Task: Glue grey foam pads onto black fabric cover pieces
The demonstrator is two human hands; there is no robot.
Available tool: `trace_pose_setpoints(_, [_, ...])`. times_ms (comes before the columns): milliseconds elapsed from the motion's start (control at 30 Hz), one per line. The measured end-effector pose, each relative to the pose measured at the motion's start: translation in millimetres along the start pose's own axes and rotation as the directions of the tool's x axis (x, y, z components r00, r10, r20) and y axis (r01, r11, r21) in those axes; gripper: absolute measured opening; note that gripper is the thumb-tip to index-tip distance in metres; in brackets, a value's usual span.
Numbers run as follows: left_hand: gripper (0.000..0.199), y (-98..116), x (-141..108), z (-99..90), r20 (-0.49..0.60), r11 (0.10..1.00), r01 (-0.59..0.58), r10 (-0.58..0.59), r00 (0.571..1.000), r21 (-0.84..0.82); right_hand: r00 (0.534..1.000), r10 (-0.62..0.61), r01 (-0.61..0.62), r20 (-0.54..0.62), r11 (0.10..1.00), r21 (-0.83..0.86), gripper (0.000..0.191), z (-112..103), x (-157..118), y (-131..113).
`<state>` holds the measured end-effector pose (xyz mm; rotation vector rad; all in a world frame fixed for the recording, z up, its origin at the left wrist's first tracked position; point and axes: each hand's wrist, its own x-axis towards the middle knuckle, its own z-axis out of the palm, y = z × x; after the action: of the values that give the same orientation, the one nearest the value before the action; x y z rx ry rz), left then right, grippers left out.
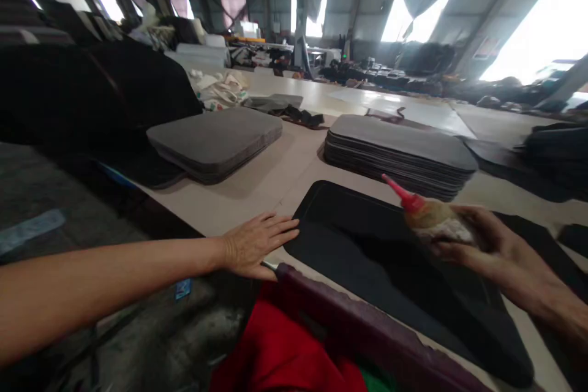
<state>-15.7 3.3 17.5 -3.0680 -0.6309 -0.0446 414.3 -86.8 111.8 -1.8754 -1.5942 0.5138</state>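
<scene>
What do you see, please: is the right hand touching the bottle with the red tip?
Touching. The head view shows the right hand gripping the bottle, with its fingers curled around the bottle's body.

Red-nozzled squeeze bottle [432,218] tilts above a black panel [349,239].
</scene>
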Motion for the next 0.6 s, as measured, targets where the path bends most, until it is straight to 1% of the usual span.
trace_pose_setpoints(33, [0.094,0,-1,0.9,-0.004,1.000,-0.004,0.004,1.000,0.000,0.997,-0.024,0.021,0.074,0.999,0.034,0.058,9,-7,-7])
trace_pose_setpoints(100, [0.095,-1,-2,2.9,-0.027,1.000,-0.008,0.008,1.000,-0.001,0.974,-0.054,0.039,0.218,0.997,0.072,0.062,24,-20,-22])
trace_pose_setpoints(167, [0.096,-3,-2,5.2,-0.056,1.000,-0.021,0.021,0.998,-0.002,0.950,-0.072,0.055,0.304,0.997,0.063,0.056,35,-29,-37])
trace_pose_setpoints(233, [0.097,-4,-3,7.3,-0.096,0.999,-0.032,0.033,0.995,0.005,0.935,-0.072,0.049,0.346,0.996,0.075,0.050,43,-36,-51])
trace_pose_setpoints(267, [0.097,-4,-3,8.1,-0.107,0.999,-0.034,0.035,0.994,0.010,0.935,-0.077,0.050,0.347,0.995,0.086,0.047,48,-39,-56])
trace_pose_setpoints(333, [0.098,-4,-3,8.5,-0.095,0.999,-0.031,0.033,0.995,0.020,0.943,-0.103,0.077,0.317,0.993,0.093,0.045,56,-43,-64])
trace_pose_setpoints(433, [0.099,-2,-2,6.7,-0.051,1.000,-0.003,0.004,0.999,0.026,0.950,-0.191,0.176,0.248,0.981,0.080,0.040,71,-44,-67])
trace_pose_setpoints(533, [0.099,0,-2,4.0,-0.029,1.000,0.009,-0.008,1.000,0.018,0.934,-0.290,0.283,0.211,0.957,0.063,0.035,84,-39,-67])
trace_pose_setpoints(600, [0.100,1,-2,3.4,-0.020,1.000,0.012,-0.012,1.000,0.018,0.922,-0.329,0.325,0.205,0.944,0.056,0.032,91,-36,-68])
